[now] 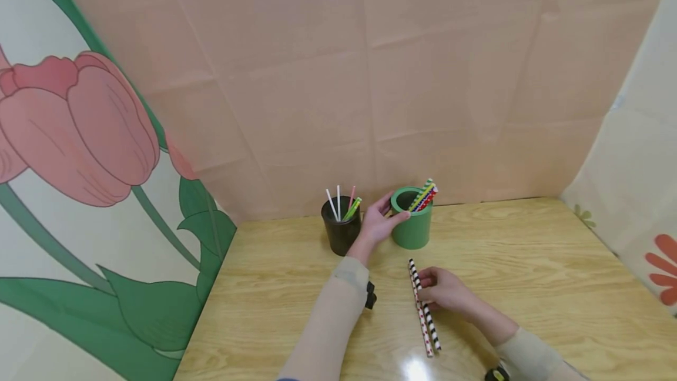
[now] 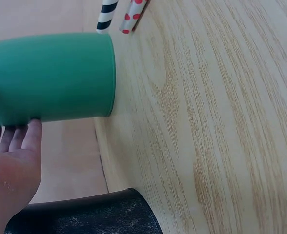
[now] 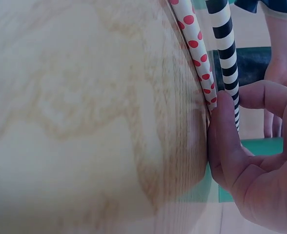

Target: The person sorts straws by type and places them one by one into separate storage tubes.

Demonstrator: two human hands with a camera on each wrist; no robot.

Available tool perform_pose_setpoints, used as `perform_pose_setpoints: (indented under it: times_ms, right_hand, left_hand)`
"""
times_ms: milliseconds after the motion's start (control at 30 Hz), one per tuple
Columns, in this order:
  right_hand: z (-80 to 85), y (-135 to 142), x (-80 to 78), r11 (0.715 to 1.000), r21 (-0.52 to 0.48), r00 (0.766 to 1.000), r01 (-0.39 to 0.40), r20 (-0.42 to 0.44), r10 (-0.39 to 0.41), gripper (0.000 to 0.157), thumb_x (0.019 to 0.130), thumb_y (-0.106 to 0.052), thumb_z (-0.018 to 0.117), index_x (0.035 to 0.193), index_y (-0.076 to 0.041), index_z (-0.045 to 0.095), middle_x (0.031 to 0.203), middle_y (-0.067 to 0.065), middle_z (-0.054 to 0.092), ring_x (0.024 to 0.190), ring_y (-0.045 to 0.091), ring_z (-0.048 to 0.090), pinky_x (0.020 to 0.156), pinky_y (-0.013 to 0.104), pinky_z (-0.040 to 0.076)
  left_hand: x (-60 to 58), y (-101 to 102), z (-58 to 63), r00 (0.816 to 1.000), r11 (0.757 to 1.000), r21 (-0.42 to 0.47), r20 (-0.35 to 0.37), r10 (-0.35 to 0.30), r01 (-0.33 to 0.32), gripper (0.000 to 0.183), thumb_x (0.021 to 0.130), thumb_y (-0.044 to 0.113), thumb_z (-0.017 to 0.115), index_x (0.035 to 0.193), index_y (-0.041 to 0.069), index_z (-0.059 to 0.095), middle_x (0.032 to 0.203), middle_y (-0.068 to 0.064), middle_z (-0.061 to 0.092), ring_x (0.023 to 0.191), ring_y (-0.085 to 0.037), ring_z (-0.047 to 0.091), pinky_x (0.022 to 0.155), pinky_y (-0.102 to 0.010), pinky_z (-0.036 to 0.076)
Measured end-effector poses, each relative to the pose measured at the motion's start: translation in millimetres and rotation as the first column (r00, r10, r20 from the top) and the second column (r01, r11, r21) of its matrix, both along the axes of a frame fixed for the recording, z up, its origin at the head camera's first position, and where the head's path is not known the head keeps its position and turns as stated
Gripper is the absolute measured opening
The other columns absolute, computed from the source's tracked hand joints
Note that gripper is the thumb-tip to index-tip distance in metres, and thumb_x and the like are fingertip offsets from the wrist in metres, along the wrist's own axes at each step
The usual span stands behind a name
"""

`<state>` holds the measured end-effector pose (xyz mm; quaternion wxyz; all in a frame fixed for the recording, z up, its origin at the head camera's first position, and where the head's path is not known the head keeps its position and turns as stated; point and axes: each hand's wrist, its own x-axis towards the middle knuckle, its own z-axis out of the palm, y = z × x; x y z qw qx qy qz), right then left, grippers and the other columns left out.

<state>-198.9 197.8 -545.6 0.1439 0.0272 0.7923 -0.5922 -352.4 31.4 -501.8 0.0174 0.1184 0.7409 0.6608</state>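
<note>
My left hand (image 1: 376,225) holds the green cup (image 1: 412,233) near its rim, with the thumb on the front and the fingers at the side. Several colourful patterned paper straws (image 1: 425,196) lean to the right inside this cup. In front of it my right hand (image 1: 448,293) pinches a black-and-white striped paper straw (image 3: 226,51) between thumb and finger. Close alongside lies a white paper straw with red dots (image 3: 194,45), also seen in the head view. Both straws point away from me, roughly side by side.
Left of the green cup stands a black cup (image 1: 338,235) with white, pink and green straws in it, right beside my left wrist. Behind the wooden table (image 1: 275,304) hangs a pinkish covering (image 1: 296,104). A flower-patterned panel (image 1: 153,310) borders the left side.
</note>
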Motion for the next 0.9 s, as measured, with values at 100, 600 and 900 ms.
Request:
perform_pose_setpoints:
  times_ms: [100, 600, 900]
  right_hand:
    - [0.0, -0.1, -0.3, 1.0, 0.004, 1.0, 0.003, 0.0, -0.003, 0.052, 0.081, 0.003, 0.074, 0.128, 0.015, 0.056, 0.111, 0.02, 0.063, 0.083, 0.023, 0.066, 0.07, 0.04, 0.064]
    - [8.8, 15.0, -1.8, 0.999, -0.026, 1.0, -0.023, 0.004, 0.023, 0.056, 0.087, 0.001, 0.07, 0.136, 0.018, 0.049, 0.118, 0.025, 0.063, 0.092, 0.025, 0.068, 0.077, 0.042, 0.065]
    - [38.4, 49.2, -6.3, 0.976, -0.21, 0.993, -0.058, -0.116, 0.034, 0.057, 0.103, -0.001, 0.065, 0.149, 0.016, 0.036, 0.113, 0.01, 0.074, 0.098, 0.017, 0.074, 0.087, 0.04, 0.066]
  left_hand:
    - [0.0, -0.2, -0.2, 1.0, 1.0, 0.005, -0.001, 0.001, -0.001, 0.077, 0.092, 0.016, 0.088, 0.159, 0.005, 0.051, 0.156, -0.011, 0.057, 0.144, -0.031, 0.054, 0.121, -0.043, 0.043]
    - [-0.2, -0.1, 1.2, 1.0, 1.0, -0.015, -0.003, 0.001, -0.001, 0.078, 0.091, 0.015, 0.089, 0.159, 0.005, 0.051, 0.155, -0.012, 0.058, 0.144, -0.03, 0.055, 0.12, -0.041, 0.044]
    - [-3.1, -0.7, -3.9, 1.0, 0.999, -0.032, 0.0, 0.005, -0.005, 0.079, 0.09, 0.02, 0.09, 0.159, 0.007, 0.052, 0.156, -0.011, 0.057, 0.143, -0.03, 0.055, 0.12, -0.039, 0.045]
